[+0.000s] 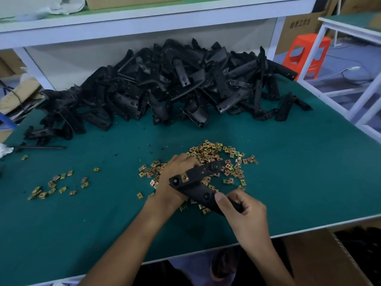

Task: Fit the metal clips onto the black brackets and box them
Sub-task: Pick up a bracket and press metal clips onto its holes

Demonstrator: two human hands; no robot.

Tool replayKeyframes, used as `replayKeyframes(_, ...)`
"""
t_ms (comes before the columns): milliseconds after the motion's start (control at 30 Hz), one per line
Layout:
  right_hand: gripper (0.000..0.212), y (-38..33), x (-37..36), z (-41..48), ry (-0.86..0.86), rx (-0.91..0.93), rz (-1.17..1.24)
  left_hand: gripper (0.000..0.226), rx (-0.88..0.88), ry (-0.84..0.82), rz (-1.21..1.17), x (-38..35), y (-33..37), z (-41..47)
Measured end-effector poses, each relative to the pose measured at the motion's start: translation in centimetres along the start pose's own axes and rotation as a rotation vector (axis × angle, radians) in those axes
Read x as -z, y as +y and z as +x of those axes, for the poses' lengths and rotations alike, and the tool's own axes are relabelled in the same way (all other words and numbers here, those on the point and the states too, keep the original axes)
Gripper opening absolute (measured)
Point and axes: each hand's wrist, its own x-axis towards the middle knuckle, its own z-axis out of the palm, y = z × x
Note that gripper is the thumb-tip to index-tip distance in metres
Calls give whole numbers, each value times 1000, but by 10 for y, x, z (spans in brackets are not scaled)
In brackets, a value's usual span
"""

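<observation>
A: Green matting covers the workbench [288,162], and an orange stool [307,52] stands far right. Where are the brackets?

B: Most are in a tangled pile of black brackets [165,85] along the far side. They are matt black with long flat arms pierced by round holes, and some are bent at an angle.

A: And the clips?

B: The metal clips [212,153] are small brass-coloured squares, each with a hole in the middle. They lie in a loose heap at the centre of the mat. A smaller scatter [55,184] lies to the left.

A: What are the hands doing?

B: The right hand [243,211] grips one held bracket [198,188] by its near end, thumb on top and fingers curled beneath. The bracket slants over the heap. One fitted clip [185,178] sits on its edge beside a round hole at the left corner.

A: The left hand?

B: The left hand [175,178] rests knuckles-up on the heap, just behind the bracket, with its fingers bent down among the clips. I cannot tell whether it pinches one.

A: Any box?

B: A cardboard box [329,261] stands below the bench's near right edge.
</observation>
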Motion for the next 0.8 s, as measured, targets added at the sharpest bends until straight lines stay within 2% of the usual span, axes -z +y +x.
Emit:
replayKeyframes(67, 44, 1, 0, 0, 0, 4, -13, 13, 109, 97, -202, -9, -22, 6)
replayKeyframes(167, 46, 3, 0, 0, -4, 6, -35, 17, 300, 177, -776, 0, -33, -3)
replayKeyframes(233, 48, 3, 0, 1, -13, 11, -33, 16, 388, 220, -972, 7, -33, -8)
replayKeyframes(467, 49, 2, -5, -4, -60, 62, -176, 17, 390, 295, -1174, 16, -55, -33)
replayKeyframes(667, 51, 3, -6, -3, -66, 65, -229, 6, 427, 317, -1142, 19, -61, -37)
replayKeyframes(800, 60, 3, -7, -3, -61, 79, -266, 11, 424, 352, -1071, 24, -62, -37)
